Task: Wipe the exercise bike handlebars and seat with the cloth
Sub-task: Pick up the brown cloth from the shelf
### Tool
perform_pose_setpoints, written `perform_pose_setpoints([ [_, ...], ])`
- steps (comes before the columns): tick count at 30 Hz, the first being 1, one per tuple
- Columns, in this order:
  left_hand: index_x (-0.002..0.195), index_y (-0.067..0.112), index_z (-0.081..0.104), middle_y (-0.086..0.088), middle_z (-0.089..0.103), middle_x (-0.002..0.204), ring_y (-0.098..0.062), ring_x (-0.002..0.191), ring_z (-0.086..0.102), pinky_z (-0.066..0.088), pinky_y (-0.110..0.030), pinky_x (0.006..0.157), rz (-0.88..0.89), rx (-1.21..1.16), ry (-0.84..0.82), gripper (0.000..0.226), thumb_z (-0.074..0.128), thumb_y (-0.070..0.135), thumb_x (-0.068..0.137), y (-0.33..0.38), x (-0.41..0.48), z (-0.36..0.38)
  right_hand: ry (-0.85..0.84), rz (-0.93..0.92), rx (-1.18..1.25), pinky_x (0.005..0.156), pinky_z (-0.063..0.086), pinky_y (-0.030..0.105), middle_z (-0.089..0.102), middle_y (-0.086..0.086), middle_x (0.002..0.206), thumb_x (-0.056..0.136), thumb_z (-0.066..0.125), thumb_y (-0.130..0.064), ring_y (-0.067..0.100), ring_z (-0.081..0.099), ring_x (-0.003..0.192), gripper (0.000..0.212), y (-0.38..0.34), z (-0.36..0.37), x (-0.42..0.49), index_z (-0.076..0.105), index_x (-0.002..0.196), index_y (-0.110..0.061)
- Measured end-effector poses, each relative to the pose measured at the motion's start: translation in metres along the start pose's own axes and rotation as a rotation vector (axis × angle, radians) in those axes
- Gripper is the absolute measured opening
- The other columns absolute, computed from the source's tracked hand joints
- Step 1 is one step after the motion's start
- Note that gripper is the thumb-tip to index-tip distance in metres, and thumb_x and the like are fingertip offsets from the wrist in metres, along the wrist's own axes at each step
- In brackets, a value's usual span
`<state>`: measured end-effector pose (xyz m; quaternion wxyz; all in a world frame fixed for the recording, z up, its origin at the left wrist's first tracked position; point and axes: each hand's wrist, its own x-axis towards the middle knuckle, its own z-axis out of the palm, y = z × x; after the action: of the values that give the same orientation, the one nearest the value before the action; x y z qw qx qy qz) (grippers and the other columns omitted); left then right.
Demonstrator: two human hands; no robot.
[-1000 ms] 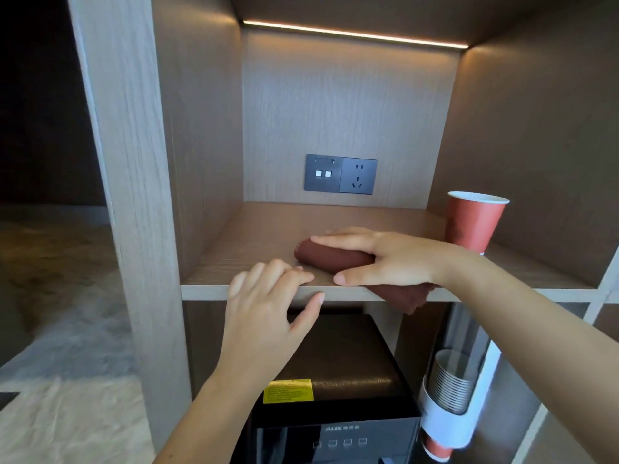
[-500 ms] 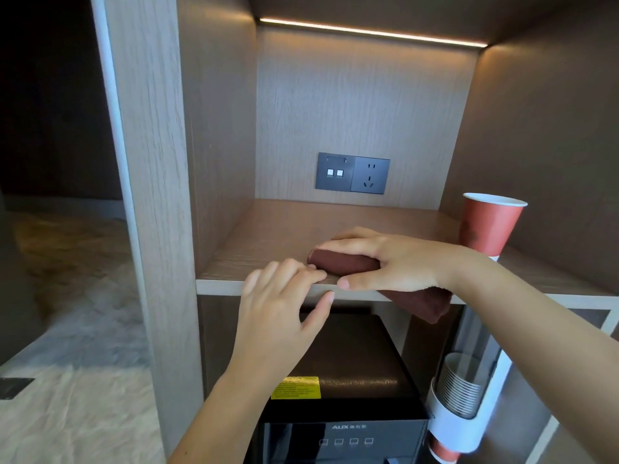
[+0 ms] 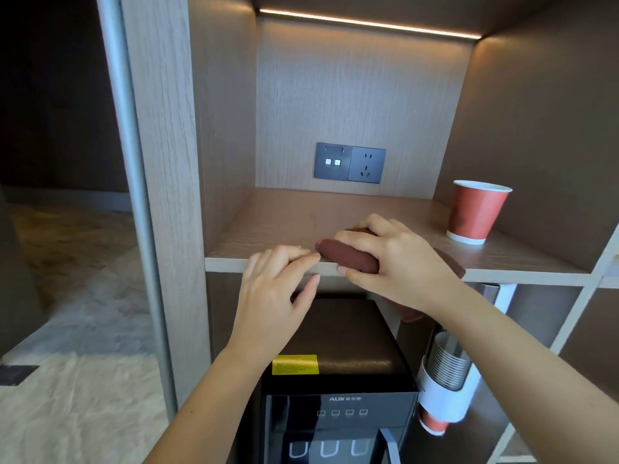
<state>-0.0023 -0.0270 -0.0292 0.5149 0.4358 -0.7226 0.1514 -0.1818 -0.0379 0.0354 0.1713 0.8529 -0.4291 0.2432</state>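
Note:
A dark reddish-brown cloth (image 3: pixel 348 257), folded into a roll, lies at the front edge of a wooden shelf (image 3: pixel 288 222), part of it hanging over the edge. My right hand (image 3: pixel 392 262) is closed around it, fingers on top and thumb underneath. My left hand (image 3: pixel 278 293) rests with its fingertips on the shelf's front edge just left of the cloth, fingers loosely curved, holding nothing. No exercise bike is in view.
A red paper cup (image 3: pixel 475 212) stands on the shelf at the right. A socket panel (image 3: pixel 350 162) is on the back wall. Below are a black water dispenser (image 3: pixel 338 373) and a cup holder (image 3: pixel 445 380) with stacked cups. A vertical cabinet panel (image 3: pixel 164 195) stands left.
My right hand has tightened its grip on the cloth and drawn it slightly toward the shelf edge. My left hand has moved up to the edge, close beside the cloth.

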Motion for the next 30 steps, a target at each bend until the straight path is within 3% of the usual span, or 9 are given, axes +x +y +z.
perform_pose_setpoints([
  [4, 0.102, 0.008, 0.068, -0.008, 0.065, 0.105, -0.022, 0.102, 0.057, 0.039, -0.039, 0.093, -0.022, -0.034, -0.025, 0.027, 0.061, 0.019, 0.078, 0.004, -0.010, -0.010, 0.084, 0.042, -0.039, 0.072, 0.050, 0.040, 0.058, 0.009, 0.103, 0.085, 0.058, -0.035, 0.028, 0.054, 0.089, 0.036, -0.010, 0.001, -0.012, 0.058, 0.120, -0.029],
  [10, 0.100, 0.007, 0.068, -0.010, 0.064, 0.105, -0.020, 0.103, 0.054, 0.040, -0.032, 0.088, -0.034, 0.040, -0.001, 0.031, 0.049, 0.026, 0.084, 0.015, -0.051, -0.045, 0.222, 0.088, 0.065, 0.074, 0.052, 0.041, 0.058, 0.010, 0.103, 0.083, 0.062, -0.031, 0.029, 0.055, 0.088, 0.039, -0.037, 0.003, -0.036, 0.058, 0.121, -0.025],
  [13, 0.101, 0.007, 0.067, -0.009, 0.063, 0.107, -0.018, 0.106, 0.051, 0.031, -0.025, 0.093, -0.056, 0.078, -0.013, 0.030, 0.049, 0.025, 0.085, 0.017, -0.071, -0.069, 0.253, 0.072, 0.188, 0.078, 0.052, 0.038, 0.059, 0.005, 0.107, 0.083, 0.060, -0.034, 0.026, 0.056, 0.094, 0.042, -0.065, 0.009, -0.051, 0.055, 0.125, -0.029],
  [19, 0.098, 0.005, 0.066, -0.013, 0.064, 0.104, -0.024, 0.101, 0.056, 0.036, -0.029, 0.088, -0.086, 0.245, -0.040, 0.028, 0.048, 0.022, 0.085, 0.017, -0.115, -0.115, 0.230, 0.073, 0.519, 0.083, 0.048, 0.026, 0.056, -0.001, 0.116, 0.081, 0.059, -0.037, 0.011, 0.052, 0.102, 0.050, -0.120, 0.034, -0.073, 0.048, 0.130, -0.030],
  [26, 0.102, 0.004, 0.064, -0.015, 0.062, 0.106, -0.028, 0.100, 0.056, 0.043, -0.037, 0.081, -0.234, 0.496, -0.061, 0.026, 0.049, 0.021, 0.088, 0.019, -0.151, -0.155, 0.115, -0.090, 0.840, 0.089, 0.047, 0.026, 0.053, -0.006, 0.117, 0.082, 0.058, -0.037, 0.012, 0.053, 0.107, 0.048, -0.162, 0.058, -0.062, 0.049, 0.129, -0.031],
  [30, 0.100, 0.002, 0.063, -0.016, 0.061, 0.105, -0.032, 0.098, 0.056, 0.039, -0.037, 0.081, -0.338, 0.680, -0.017, 0.023, 0.052, 0.018, 0.086, 0.026, -0.170, -0.177, 0.091, -0.224, 0.919, 0.090, 0.051, 0.035, 0.056, 0.001, 0.119, 0.083, 0.057, -0.042, 0.017, 0.055, 0.106, 0.048, -0.191, 0.068, -0.055, 0.052, 0.128, -0.025],
])
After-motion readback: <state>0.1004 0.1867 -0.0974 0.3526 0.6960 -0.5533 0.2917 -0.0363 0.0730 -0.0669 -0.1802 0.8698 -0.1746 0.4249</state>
